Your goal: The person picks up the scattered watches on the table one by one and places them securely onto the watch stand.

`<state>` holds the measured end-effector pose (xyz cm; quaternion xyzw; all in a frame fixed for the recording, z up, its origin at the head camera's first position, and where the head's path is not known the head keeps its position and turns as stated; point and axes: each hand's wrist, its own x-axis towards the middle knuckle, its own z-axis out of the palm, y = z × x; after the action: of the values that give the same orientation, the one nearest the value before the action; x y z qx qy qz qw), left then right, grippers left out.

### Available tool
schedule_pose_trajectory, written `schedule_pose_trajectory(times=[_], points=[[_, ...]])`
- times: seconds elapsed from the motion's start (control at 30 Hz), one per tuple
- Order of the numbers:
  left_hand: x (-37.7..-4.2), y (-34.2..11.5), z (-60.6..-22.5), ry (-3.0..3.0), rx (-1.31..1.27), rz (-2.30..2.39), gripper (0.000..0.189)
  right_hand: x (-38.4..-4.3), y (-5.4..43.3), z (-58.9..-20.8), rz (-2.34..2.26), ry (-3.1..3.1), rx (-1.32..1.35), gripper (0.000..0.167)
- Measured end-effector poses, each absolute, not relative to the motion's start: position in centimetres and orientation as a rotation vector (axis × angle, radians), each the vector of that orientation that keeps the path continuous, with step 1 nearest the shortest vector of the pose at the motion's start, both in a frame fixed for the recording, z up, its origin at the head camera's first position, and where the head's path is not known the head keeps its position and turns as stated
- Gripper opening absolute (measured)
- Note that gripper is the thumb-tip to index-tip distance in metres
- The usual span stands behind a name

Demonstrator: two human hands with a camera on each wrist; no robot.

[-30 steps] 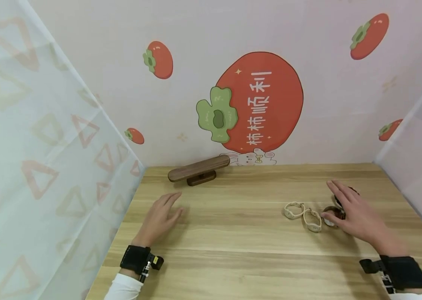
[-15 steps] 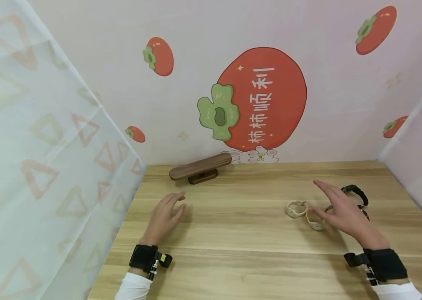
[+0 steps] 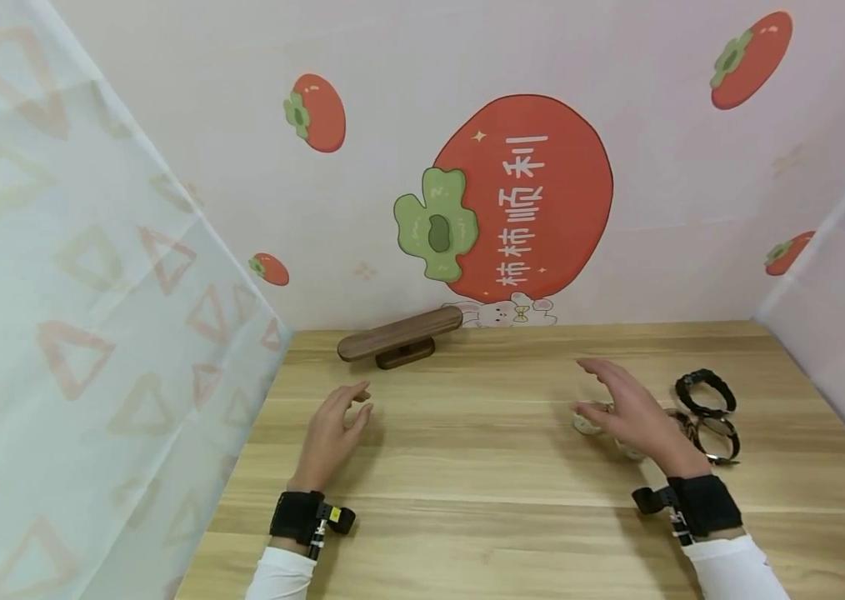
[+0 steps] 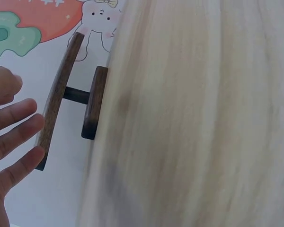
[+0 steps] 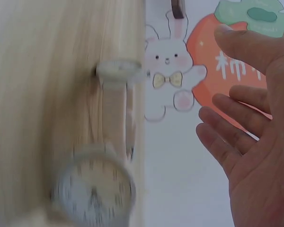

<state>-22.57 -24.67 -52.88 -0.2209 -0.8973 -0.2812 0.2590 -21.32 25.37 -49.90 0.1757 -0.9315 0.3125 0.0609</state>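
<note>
right hand (image 3: 636, 417): hovering above pale watches (image 5: 95, 191), fingers standing apart, gripping nothing | left hand (image 3: 328, 437): hanging near wooden stand (image 3: 400, 335), fingers apart, holding nothing | pale watches: lying on desk (image 3: 482, 467) beside dark watches (image 3: 688, 381) | pinching one strap, sparing neighbours, probably working best

A pale backdrop (image 3: 377, 183) with printed red fruit (image 3: 580, 200) (and a rabbit (image 3: 497, 315)) rises behind the wood-grain table (image 3: 482, 467).
</note>
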Motion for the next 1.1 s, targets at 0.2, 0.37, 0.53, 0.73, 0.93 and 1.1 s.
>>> schedule_pose_trajectory(times=[0.2, 0.37, 0.53, 0.73, 0.93, 1.1], points=[[-22.6, -23.9, -53.6, -2.376, -0.565, -0.776, 0.041, -22.5, 23.3, -50.7, 0.976, -2.779, 0.566, 0.067], [-22.7, -23.4, -53.8, -2.352, -0.534, -0.792, 0.040, -23.2, 21.6, -51.4, 0.947, -2.731, 0.600, 0.057], [-22.9, -23.0, -54.0, -2.379, -0.472, -0.815, 0.039, -24.0, 20.0, -51.9, 0.961, -2.710, 0.615, 0.053], [-23.2, -22.7, -54.1, -2.419, -0.424, -0.846, 0.039, -24.9, 18.6, -51.9, 0.993, -2.729, 0.599, 0.050], [-23.5, -22.8, -54.1, -2.468, -0.378, -0.873, 0.039, -26.2, 17.3, -51.5, 1.019, -2.762, 0.616, 0.048], [-23.8, -23.1, -54.2, -2.466, -0.361, -0.896, 0.038, -27.4, 16.2, -51.5, 1.047, -2.760, 0.642, 0.046]])
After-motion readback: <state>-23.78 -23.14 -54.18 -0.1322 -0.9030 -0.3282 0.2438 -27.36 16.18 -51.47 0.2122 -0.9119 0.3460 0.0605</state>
